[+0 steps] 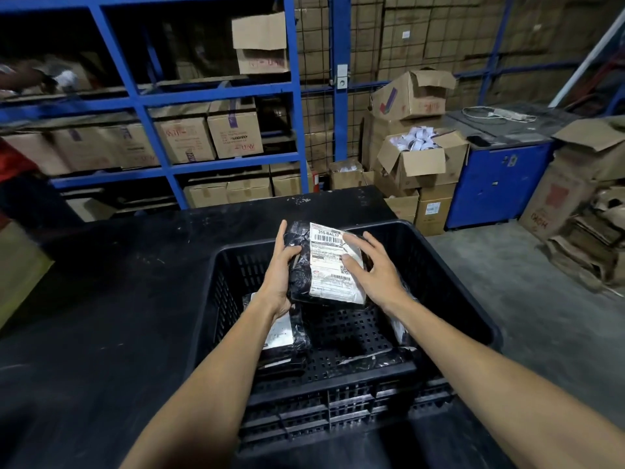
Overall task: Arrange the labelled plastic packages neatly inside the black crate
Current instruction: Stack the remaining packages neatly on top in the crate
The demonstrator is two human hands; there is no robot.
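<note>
Black table [101,299] bears the crate [449,272] before blue shelving [216,96].

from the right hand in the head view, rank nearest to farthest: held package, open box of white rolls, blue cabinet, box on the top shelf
From the right hand:
1. Held package, under its fingers, over the crate.
2. Open box of white rolls, behind and right.
3. Blue cabinet, farther right; close to item 2.
4. Box on the top shelf, far back, upper left.

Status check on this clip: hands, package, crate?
Left hand grips the labelled package; right hand rests open on its label. Package above the black crate. Other packages below, middle floor bare.
</note>
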